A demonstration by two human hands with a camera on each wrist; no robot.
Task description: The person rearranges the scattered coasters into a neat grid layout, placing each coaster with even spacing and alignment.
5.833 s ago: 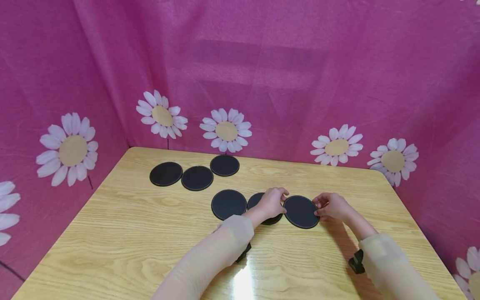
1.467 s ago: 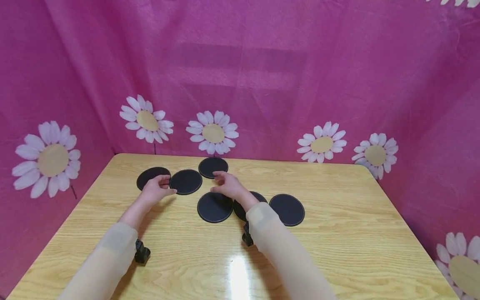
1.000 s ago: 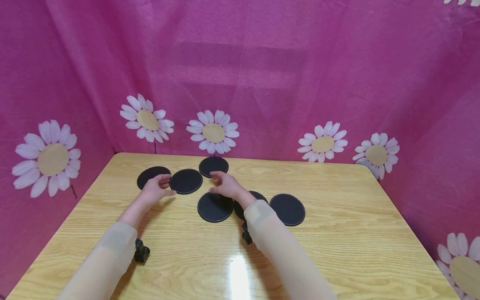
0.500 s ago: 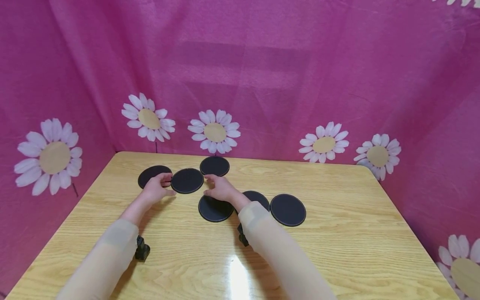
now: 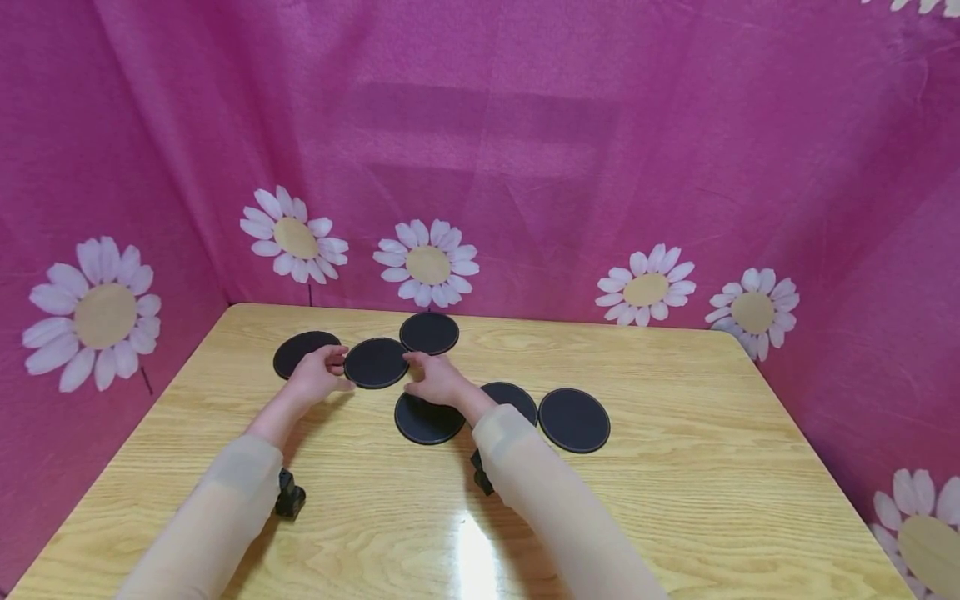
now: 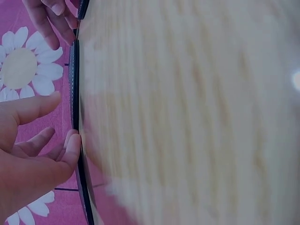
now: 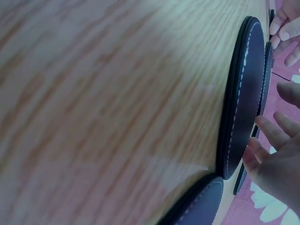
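Observation:
Several round black coasters with stitched rims lie flat on the wooden table. My left hand (image 5: 315, 375) is at the left edge of the middle back-row coaster (image 5: 377, 363), fingers loosely bent, thumb spread. In the left wrist view, the left fingertips (image 6: 72, 145) come right to the black rims. My right hand (image 5: 438, 380) reaches toward the same coaster's right edge, passing over the front-left coaster (image 5: 429, 419) and partly covering it. Behind the right fingers lies the far coaster (image 5: 429, 332), its rim close to the middle one. Neither hand grips a coaster.
Another coaster (image 5: 303, 354) lies left of the left hand, partly covered by it. Toward the right are a coaster (image 5: 510, 400) partly under the right forearm and one farther right (image 5: 574, 421). A pink daisy-printed cloth (image 5: 525, 208) hangs behind the table (image 5: 675, 500).
Both hands have come over from the right-hand coasters to the back-left ones. Most recently the right hand has moved slightly left and the middle coaster has shifted slightly right, nearer the far one.

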